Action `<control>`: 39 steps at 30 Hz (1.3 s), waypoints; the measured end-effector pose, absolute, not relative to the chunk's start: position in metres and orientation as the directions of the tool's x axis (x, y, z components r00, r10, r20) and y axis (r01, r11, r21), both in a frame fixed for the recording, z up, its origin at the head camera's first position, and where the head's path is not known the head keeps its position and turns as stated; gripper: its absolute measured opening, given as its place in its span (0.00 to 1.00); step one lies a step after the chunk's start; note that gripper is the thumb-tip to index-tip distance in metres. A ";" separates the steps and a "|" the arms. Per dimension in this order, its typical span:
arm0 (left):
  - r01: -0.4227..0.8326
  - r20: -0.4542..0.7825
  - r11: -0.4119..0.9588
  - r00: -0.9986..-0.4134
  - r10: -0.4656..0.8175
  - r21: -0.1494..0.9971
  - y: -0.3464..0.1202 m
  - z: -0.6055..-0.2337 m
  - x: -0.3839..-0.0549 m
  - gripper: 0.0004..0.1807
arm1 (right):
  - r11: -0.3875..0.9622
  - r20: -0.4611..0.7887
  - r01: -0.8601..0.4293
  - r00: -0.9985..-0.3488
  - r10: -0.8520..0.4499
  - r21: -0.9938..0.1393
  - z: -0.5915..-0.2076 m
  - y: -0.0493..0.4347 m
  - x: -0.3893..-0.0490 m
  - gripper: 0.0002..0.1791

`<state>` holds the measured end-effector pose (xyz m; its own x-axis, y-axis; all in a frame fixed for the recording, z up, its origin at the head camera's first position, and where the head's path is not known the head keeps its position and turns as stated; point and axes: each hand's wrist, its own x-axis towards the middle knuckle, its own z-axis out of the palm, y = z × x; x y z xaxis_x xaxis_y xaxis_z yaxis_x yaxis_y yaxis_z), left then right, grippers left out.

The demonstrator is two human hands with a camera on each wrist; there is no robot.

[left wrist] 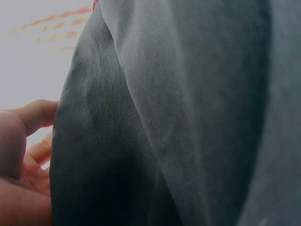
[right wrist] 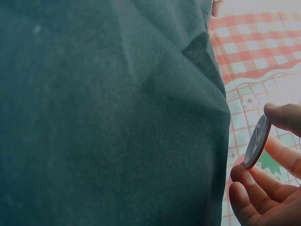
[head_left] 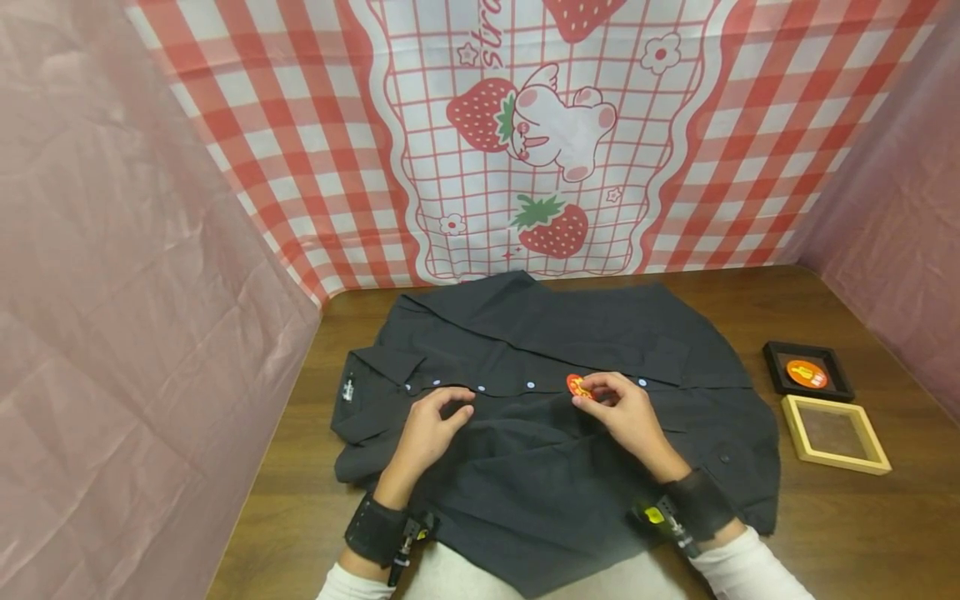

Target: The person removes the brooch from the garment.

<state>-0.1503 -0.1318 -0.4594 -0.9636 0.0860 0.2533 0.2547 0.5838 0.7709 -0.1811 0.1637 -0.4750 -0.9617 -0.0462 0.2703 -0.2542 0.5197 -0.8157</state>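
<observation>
A round red-and-yellow pin badge (head_left: 577,386) is pinched between the thumb and fingers of my right hand (head_left: 626,412). Its silvery back (right wrist: 257,141) shows in the right wrist view, with a clasp-like shape on it. The badge is above the button front of a dark button-up shirt (head_left: 517,467), which lies sideways with its collar (head_left: 382,367) to the left. Over the shirt near the collar is my left hand (head_left: 427,433), thumb and forefinger bent and apart. In the left wrist view dark cloth (left wrist: 94,122) hides part of that hand.
On the brown table (head_left: 813,517) at the right lie a black frame (head_left: 776,367) holding an orange round badge (head_left: 807,374) and a light wooden frame (head_left: 832,404). A checked strawberry cloth (head_left: 315,167) hangs behind, and pink drapes (head_left: 135,292) flank the sides.
</observation>
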 end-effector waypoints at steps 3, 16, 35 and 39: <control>0.259 0.258 0.583 -0.962 0.088 0.770 -0.132 -0.460 -0.150 0.11 | 0.523 0.265 -0.248 -0.963 -0.044 -0.815 -0.474 0.164 -0.180 0.13; 0.274 0.271 0.594 -0.958 0.097 0.756 -0.132 -0.460 -0.151 0.11 | 0.542 0.272 -0.240 -0.962 -0.023 -0.805 -0.473 0.173 -0.179 0.13; 0.266 0.259 0.583 -0.961 0.098 0.767 -0.131 -0.460 -0.152 0.14 | 0.602 0.309 -0.231 -0.951 0.027 -0.764 -0.478 0.194 -0.176 0.13; 0.274 0.262 0.585 -0.959 0.107 0.763 -0.132 -0.461 -0.151 0.14 | 0.608 0.328 -0.237 -0.944 0.040 -0.757 -0.480 0.199 -0.176 0.12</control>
